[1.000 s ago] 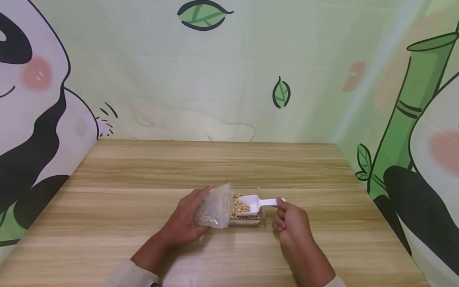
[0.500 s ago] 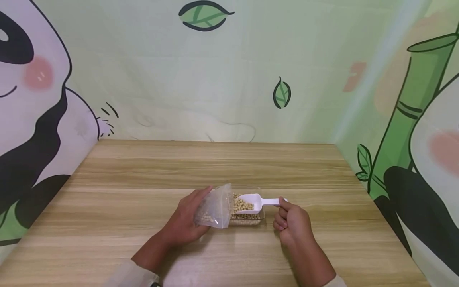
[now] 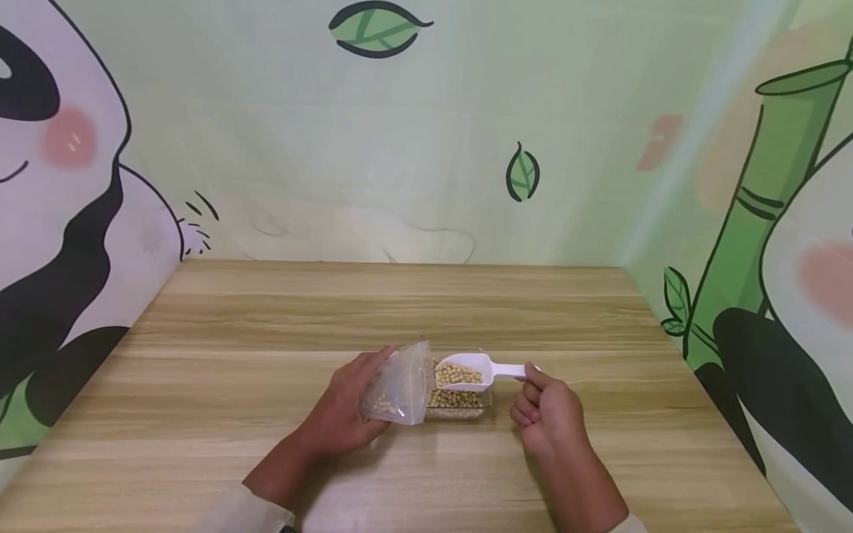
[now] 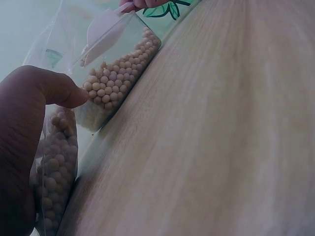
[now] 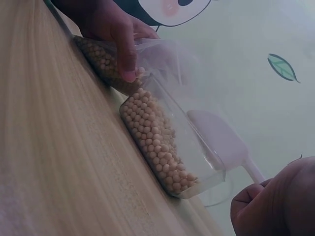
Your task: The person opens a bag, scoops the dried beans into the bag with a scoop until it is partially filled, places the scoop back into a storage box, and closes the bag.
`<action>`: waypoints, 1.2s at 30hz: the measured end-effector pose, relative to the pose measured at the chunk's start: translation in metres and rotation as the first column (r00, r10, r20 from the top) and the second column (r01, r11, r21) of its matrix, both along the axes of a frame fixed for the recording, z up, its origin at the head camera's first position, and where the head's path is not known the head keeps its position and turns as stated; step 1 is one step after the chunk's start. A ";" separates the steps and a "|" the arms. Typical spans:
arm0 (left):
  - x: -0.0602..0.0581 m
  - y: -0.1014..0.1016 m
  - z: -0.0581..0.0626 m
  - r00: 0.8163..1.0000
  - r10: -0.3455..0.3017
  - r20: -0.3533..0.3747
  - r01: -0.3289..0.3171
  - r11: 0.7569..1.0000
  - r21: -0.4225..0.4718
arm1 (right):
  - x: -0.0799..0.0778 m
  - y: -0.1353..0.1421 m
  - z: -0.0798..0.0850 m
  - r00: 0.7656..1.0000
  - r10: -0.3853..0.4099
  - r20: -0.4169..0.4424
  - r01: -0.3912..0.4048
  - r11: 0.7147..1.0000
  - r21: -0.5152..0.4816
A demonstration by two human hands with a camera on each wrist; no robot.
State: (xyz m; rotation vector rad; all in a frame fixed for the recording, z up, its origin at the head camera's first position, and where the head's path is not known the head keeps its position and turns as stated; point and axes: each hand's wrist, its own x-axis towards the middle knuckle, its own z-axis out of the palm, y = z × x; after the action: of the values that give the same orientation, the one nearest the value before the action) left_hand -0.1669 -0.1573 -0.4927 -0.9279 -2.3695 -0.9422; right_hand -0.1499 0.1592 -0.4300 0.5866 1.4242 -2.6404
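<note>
My left hand (image 3: 343, 407) grips a clear zip bag (image 3: 406, 381) with its mouth turned right; soybeans (image 4: 53, 182) fill the lower part. Right beside the bag stands a clear plastic box (image 5: 165, 142), partly filled with soybeans too. My right hand (image 3: 549, 414) pinches the handle end of a white scoop (image 3: 492, 369). Heaped with soybeans (image 3: 460, 374), the scoop is over the box with its front edge at the bag's mouth. The right wrist view shows the scoop's bowl (image 5: 219, 137) at the box's upper rim.
Bag and box rest on a wood-grain table (image 3: 400, 303). A printed cloth wall (image 3: 426, 148) with pandas, leaves and bamboo rises behind and at both sides of it.
The scoop has risen out of the beans in the box and shifted slightly right and away, now carrying a fuller heap. My left hand and the bag have stayed in place.
</note>
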 end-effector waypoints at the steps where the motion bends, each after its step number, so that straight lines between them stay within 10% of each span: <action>1: 0.000 0.000 0.000 1.000 0.001 -0.003 -0.001 1.000 -0.001 | 0.000 0.000 0.000 1.000 0.000 -0.003 0.000 1.000 -0.003; 23: 0.001 -0.001 0.000 1.000 0.010 0.028 -0.010 1.000 -0.002 | 0.006 -0.003 0.009 0.994 0.039 -0.098 -0.045 0.997 -0.060; 36: 0.002 0.000 0.002 0.999 0.016 0.040 -0.016 1.000 -0.012 | 0.020 -0.028 0.011 0.971 0.057 -0.233 -0.002 0.974 0.227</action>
State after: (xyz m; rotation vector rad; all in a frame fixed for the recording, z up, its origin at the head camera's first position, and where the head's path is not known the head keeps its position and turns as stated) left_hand -0.1646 -0.1577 -0.4911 -0.9011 -2.4142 -0.9506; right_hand -0.1303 0.1309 -0.4193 0.2665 1.8007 -2.6162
